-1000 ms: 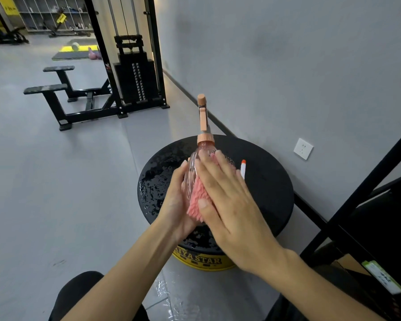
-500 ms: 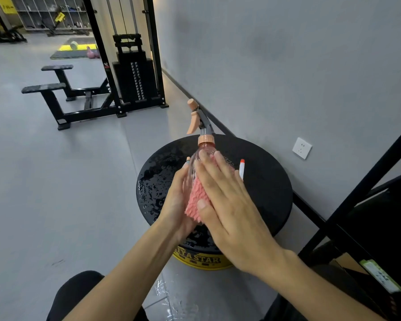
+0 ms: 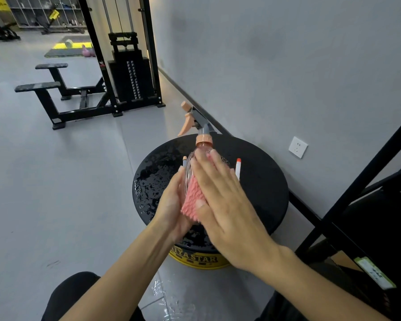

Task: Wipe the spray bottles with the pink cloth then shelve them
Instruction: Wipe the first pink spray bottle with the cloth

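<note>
Right hand (image 3: 225, 205) is laid flat with straight fingers, pressing the cloth (image 3: 192, 200) against the side of the bottle (image 3: 203, 147). Nothing is gripped there, just palm and fingers on the pink nubbly fabric. Left hand (image 3: 171, 209) comes in from the other side, cupped round the bottle's lower body and holding it, with the thumb up along the clear wall. Its fingers are hidden behind.

The bottle sits between the two hands, tilted away from the person, over the round black desk (image 3: 259, 181). It's clear plastic with a pink tint and an orange collar at the neck. The grey spray head (image 3: 199, 117) has a peach nozzle and trigger pointing left. Liquid inside? Can't tell, since cloth and hands cover most of it.

Two slim things poke out from behind the hands: a white tube (image 3: 238, 169), orange-tipped, on the right, and a grey tube (image 3: 184, 160), peach-tipped, on the left.

The desk top glistens with water drops on its left half, and a yellow band (image 3: 195, 260) shows beneath it. There's a wet patch (image 3: 162, 295) on the floor just in front. A socket (image 3: 298, 147) sits on the wall beyond, with a black rack (image 3: 357, 179) on the right. A weight machine (image 3: 130, 77) stands well back on the left.
</note>
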The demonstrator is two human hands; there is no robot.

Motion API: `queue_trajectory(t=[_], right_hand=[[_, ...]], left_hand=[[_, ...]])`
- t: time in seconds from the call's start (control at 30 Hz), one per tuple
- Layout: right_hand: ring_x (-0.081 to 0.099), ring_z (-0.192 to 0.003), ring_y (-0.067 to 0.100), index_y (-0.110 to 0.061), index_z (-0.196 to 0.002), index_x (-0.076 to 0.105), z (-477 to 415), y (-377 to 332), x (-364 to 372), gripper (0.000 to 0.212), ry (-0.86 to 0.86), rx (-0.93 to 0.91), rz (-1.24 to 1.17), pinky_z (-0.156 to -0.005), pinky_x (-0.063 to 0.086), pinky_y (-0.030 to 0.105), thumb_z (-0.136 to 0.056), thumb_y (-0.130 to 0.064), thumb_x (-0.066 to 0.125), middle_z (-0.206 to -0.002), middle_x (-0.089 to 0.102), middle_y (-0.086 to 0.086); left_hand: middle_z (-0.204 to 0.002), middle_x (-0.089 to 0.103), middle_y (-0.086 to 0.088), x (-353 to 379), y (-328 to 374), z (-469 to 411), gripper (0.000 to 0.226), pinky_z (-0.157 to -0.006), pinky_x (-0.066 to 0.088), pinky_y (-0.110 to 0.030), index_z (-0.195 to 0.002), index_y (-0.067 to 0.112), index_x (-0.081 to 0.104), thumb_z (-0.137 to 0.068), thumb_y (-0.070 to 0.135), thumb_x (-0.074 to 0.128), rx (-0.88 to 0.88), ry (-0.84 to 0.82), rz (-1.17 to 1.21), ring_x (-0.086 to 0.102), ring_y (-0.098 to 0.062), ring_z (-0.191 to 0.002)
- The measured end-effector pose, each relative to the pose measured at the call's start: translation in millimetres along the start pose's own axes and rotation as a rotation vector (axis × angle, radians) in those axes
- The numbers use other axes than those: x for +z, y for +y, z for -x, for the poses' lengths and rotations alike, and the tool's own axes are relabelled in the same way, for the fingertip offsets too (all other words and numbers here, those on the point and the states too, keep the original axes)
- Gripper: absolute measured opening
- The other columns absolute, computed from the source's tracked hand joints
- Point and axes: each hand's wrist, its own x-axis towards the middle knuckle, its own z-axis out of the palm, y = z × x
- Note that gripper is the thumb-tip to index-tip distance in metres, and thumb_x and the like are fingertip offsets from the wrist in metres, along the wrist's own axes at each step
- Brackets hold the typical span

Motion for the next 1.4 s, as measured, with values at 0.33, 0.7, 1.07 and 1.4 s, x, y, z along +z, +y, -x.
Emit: queue_trajectory(t=[0.33,0.7,1.07,1.4], right_hand=[[-0.011,-0.149,0.001,-0.023,-0.156,0.019,-30,10,-18,0.056,0.014,0.086,-0.078,-0.124,-0.002,0.039,-0.1,-0.032,0.018,-0.164,0.005,-0.013],[-0.013,-0.15,0.005,-0.023,-0.157,0.011,-25,1,-18,0.057,0.033,0.068,0.013,-0.123,-0.004,0.042,-0.101,-0.028,0.023,-0.165,0.0,-0.012],[-0.009,-0.152,0.013,-0.015,-0.157,0.012,2,-8,-2,0.06,-0.014,-0.045,0.169,-0.123,0.005,0.044,-0.099,-0.025,0.027,-0.165,0.0,-0.006],[-0.016,-0.149,0.004,-0.02,-0.157,0.009,-23,4,-14,0.056,-0.001,0.069,0.071,-0.123,-0.005,0.036,-0.103,-0.029,0.022,-0.164,-0.006,-0.011]], left_hand=[[-0.097,0.078,-0.007,6,-4,10,0.053,-0.061,0.062,-0.047,-0.107,0.023,0.073,-0.103,0.051,0.028,-0.036,-0.012,-0.189,0.076,-0.024,-0.078],[-0.102,0.077,-0.002,12,-2,12,0.049,-0.063,0.063,-0.041,-0.096,0.034,0.079,-0.1,0.051,0.033,-0.003,-0.096,-0.21,0.075,-0.018,-0.086],[-0.111,0.075,-0.007,7,-2,10,0.052,-0.08,0.059,-0.028,-0.106,0.019,0.075,-0.103,0.047,0.032,0.004,-0.021,-0.111,0.072,-0.016,-0.102],[-0.11,0.076,-0.002,5,-9,9,0.044,-0.066,0.062,-0.039,-0.109,0.034,0.074,-0.103,0.047,0.032,0.007,-0.039,-0.205,0.075,-0.021,-0.092]])
